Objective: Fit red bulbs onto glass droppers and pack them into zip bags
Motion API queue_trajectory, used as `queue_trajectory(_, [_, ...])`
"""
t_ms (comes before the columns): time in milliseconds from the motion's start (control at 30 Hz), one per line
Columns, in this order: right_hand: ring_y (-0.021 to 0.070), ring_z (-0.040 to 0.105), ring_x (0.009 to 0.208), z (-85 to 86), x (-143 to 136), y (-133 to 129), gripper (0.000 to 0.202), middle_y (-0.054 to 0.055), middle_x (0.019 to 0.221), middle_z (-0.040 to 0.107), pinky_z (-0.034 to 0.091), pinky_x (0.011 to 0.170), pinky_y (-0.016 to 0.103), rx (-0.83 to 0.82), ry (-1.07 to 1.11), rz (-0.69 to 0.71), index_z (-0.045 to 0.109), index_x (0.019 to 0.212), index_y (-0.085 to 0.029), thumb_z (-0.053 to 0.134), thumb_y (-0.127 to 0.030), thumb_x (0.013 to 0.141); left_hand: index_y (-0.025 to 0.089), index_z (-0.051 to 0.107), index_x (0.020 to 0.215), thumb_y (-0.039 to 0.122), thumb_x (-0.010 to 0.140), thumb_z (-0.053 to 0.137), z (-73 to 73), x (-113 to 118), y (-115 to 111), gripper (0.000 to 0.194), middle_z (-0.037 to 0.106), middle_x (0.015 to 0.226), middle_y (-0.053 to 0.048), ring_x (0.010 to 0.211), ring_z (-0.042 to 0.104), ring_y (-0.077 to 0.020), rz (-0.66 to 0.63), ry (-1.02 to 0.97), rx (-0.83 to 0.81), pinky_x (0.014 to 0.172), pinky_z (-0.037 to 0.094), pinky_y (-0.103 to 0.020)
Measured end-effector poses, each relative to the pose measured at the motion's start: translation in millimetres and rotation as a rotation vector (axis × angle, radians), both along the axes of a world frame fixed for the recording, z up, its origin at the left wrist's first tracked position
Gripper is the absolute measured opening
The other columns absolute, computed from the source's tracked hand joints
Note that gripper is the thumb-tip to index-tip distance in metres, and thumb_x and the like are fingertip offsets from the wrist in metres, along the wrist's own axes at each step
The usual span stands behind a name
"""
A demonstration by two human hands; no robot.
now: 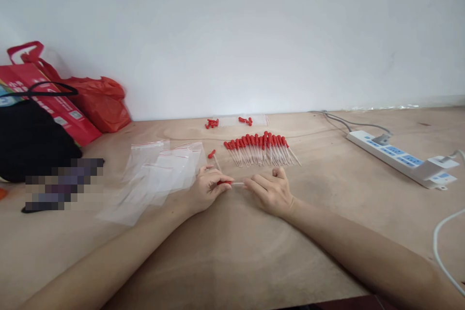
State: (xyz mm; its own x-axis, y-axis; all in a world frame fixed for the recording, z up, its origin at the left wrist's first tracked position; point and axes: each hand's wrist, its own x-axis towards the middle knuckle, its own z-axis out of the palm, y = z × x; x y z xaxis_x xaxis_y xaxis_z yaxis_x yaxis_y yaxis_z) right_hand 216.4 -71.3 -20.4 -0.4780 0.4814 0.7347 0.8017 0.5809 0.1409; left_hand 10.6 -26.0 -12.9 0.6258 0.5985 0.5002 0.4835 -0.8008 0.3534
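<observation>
My left hand (209, 188) is closed, thumb and fingers pinching a red rubber bulb (224, 182). A thin pale dropper tube (238, 184) runs from that bulb across to my right hand (271, 191), whose fingers are closed on its other end. Just beyond the hands lies a row of several red-topped droppers (259, 147), side by side with their bulbs away from me. One more dropper (212, 154) lies apart, left of the row, partly hidden behind my left hand. Farther back, loose red bulbs (212, 123) rest beside a clear bag.
Clear zip bags (156, 169) lie overlapped left of my hands. A white power strip (395, 157) with plugs and cables is on the right. Red bags (98, 101) and a black bag (36, 135) stand at the left, near a pixelated dark object (65, 184). A wall bounds the wooden table.
</observation>
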Motion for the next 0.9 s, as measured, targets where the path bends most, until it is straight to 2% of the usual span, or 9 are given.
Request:
queue_trajectory(233, [0.0081,0.04,0.051,5.7,-6.5,-0.4,0.029,-0.002,0.059,0.058,0.016,0.062,0.03,-0.274,0.169,0.03,0.059,0.071,-0.018,0.037,-0.027,0.087,0.02,0.063,0.08,0.037,0.083,0.05,0.9,4.6,-4.0,0.022,0.064,0.064,0.001,0.063,0.059,-0.0132,-0.056,-0.008,0.08,0.091,0.024,-0.039])
queue_trajectory(333, [0.0078,0.041,0.051,8.3,-3.3,1.9,0.031,-0.002,0.057,0.057,0.016,0.062,0.029,-0.303,0.194,0.011,0.057,0.067,-0.017,0.036,-0.028,0.087,0.02,0.061,0.085,0.039,0.082,0.051,-0.9,3.5,-0.9,0.022,0.066,0.068,0.001,0.063,0.059,-0.0133,0.017,-0.055,0.058,0.089,0.026,-0.039])
queue_trajectory(500, [0.0073,0.041,0.05,9.8,5.0,6.5,0.032,-0.003,0.056,0.057,0.016,0.063,0.028,-0.319,0.263,-0.012,0.056,0.065,-0.016,0.036,-0.028,0.087,0.019,0.05,0.096,0.038,0.08,0.053,1.4,-0.1,-0.8,0.025,0.069,0.074,0.002,0.073,0.06,-0.0157,0.127,-0.079,-0.101,0.081,0.033,-0.033])
queue_trajectory(567, [0.0074,0.042,0.051,9.3,4.8,6.8,0.03,-0.003,0.057,0.058,0.016,0.063,0.028,-0.342,0.274,0.002,0.056,0.067,-0.017,0.037,-0.028,0.087,0.02,0.048,0.09,0.038,0.078,0.054,3.3,0.4,-2.2,0.022,0.069,0.075,0.002,0.076,0.059,-0.0165,0.143,-0.064,-0.135,0.078,0.034,-0.032])
queue_trajectory(700, [0.008,0.042,0.052,8.1,-0.7,5.4,0.028,-0.002,0.061,0.06,0.016,0.063,0.028,-0.403,0.266,0.004,0.058,0.07,-0.017,0.037,-0.028,0.087,0.02,0.05,0.078,0.038,0.078,0.054,5.2,2.8,-3.5,0.018,0.067,0.075,0.004,0.067,0.057,-0.0147,0.139,-0.03,-0.097,0.076,0.034,-0.031])
queue_trajectory(900, [0.0079,0.043,0.052,6.6,-5.1,4.9,0.027,-0.002,0.062,0.061,0.016,0.064,0.028,-0.502,0.262,0.027,0.059,0.072,-0.018,0.039,-0.029,0.086,0.019,0.055,0.074,0.043,0.081,0.049,2.6,3.3,-4.7,0.025,0.063,0.068,0.002,0.065,0.053,-0.0143,0.124,-0.037,-0.006,0.069,0.035,-0.028])
